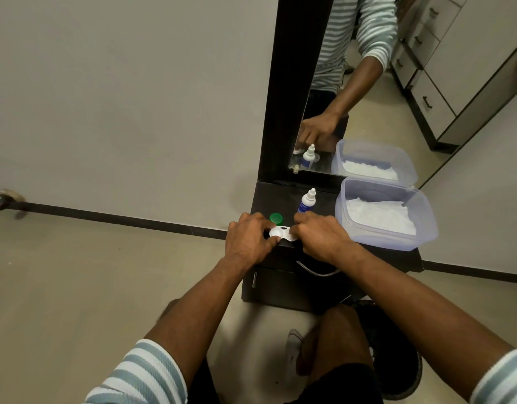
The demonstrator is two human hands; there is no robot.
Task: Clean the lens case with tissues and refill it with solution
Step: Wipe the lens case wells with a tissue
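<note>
left hand (247, 239) pinches white lens case (279, 232) at counter (376, 253) front edge | right hand (321, 237) fingers curled on its other end | green cap (276, 218) just behind

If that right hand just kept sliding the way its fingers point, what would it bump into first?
The right hand points leftward across the lens case, so it would probably meet the left hand gripping the other end; depth is hard to judge.

No lettering could be read anywhere; the blue label on the solution bottle (306, 203), at twelve o'clock from the hands, was too small and blurred.
</note>
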